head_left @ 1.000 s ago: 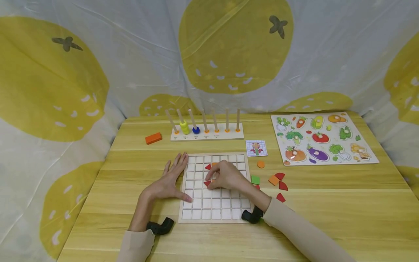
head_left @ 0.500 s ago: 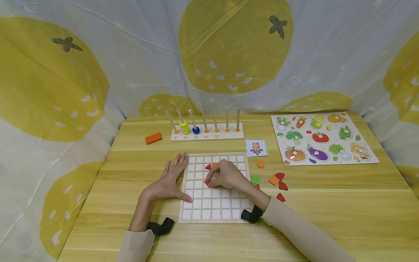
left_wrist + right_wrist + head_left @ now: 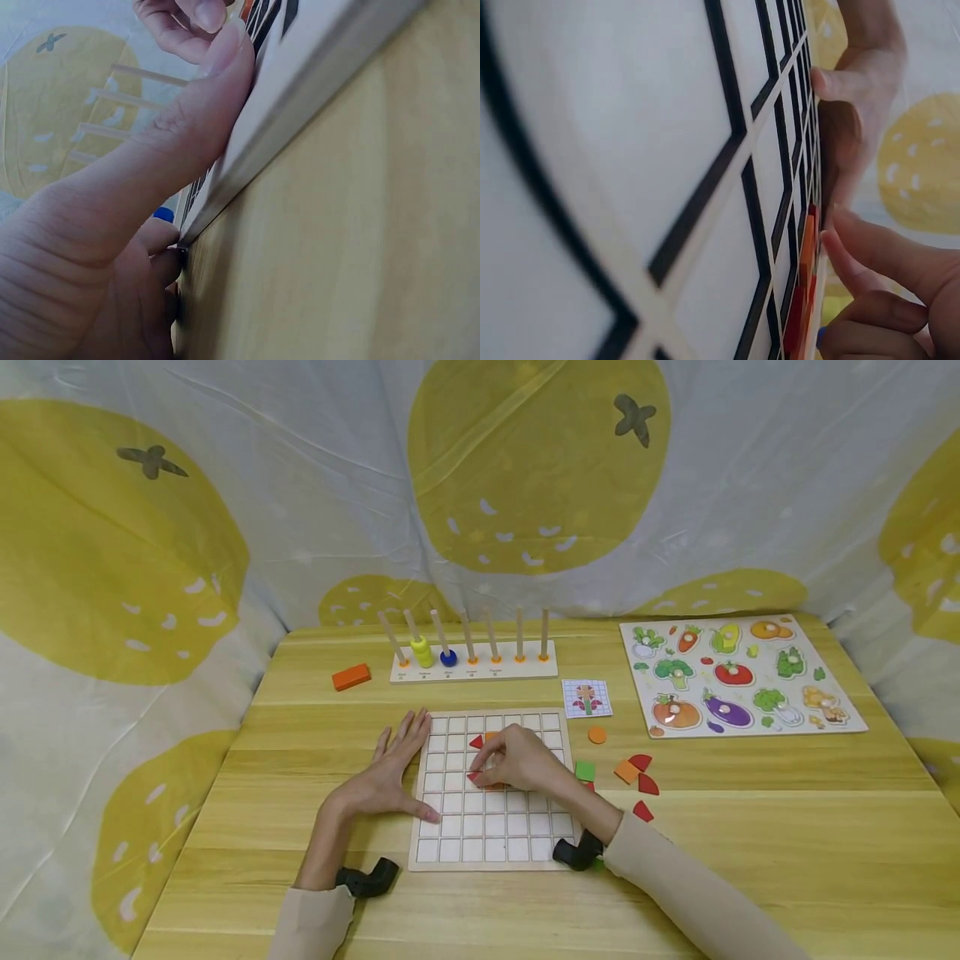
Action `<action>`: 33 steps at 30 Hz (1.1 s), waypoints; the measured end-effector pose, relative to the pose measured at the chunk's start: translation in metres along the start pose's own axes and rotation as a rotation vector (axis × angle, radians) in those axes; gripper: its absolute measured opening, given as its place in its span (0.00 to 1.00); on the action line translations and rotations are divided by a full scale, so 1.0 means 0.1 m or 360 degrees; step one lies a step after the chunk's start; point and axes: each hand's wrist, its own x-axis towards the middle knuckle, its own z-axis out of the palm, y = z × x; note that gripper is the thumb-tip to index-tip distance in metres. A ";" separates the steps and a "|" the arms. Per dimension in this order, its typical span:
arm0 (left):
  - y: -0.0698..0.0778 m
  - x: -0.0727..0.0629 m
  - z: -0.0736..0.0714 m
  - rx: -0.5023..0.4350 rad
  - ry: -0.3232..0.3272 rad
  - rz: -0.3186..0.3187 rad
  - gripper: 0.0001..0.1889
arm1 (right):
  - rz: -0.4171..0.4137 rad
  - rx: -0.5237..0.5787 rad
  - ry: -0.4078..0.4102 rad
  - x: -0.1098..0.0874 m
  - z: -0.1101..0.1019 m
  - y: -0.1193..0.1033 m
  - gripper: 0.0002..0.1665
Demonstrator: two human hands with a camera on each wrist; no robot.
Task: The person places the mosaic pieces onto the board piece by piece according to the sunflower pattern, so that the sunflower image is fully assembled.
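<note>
The wooden grid board [image 3: 450, 827] lies flat on the table, its white squares framed by raised ridges. My left hand [image 3: 386, 781] rests spread at its left side, the thumb on the board and the fingers along the left edge. Over the board's middle, my right hand [image 3: 521, 764] pinches a small red piece [image 3: 474, 778] between thumb and index finger, low on the grid. Another red piece [image 3: 477, 742] and an orange piece [image 3: 492, 737] sit in squares farther up. In the right wrist view, orange [image 3: 807, 244] and red pieces stand in the grid beside the fingertips; the right hand covers part of them.
Right of the board lie a green square [image 3: 585, 771], an orange disc [image 3: 597, 735], an orange square [image 3: 626, 772] and several red pieces [image 3: 648, 784]. A pattern card [image 3: 587, 698], a peg stand [image 3: 474, 670], an orange block [image 3: 351, 677] and a vegetable puzzle [image 3: 742, 677] stand behind.
The right fingertips and the red piece have shifted very slightly on the same square. The left hand keeps its place on the board's edge.
</note>
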 end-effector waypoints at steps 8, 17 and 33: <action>-0.02 0.01 0.00 -0.0003 0.0003 0.0010 0.78 | 0.0037 0.0133 -0.0004 -0.11 -0.16 0.12 0.04; 0.00 0.00 0.00 -0.0017 0.0002 0.0003 0.78 | 0.0047 0.0100 0.0087 -0.43 -0.63 0.38 0.11; 0.00 0.00 0.00 -0.0009 0.0003 0.0004 0.78 | 0.0234 -0.0105 -0.0030 -0.88 -1.34 0.91 0.18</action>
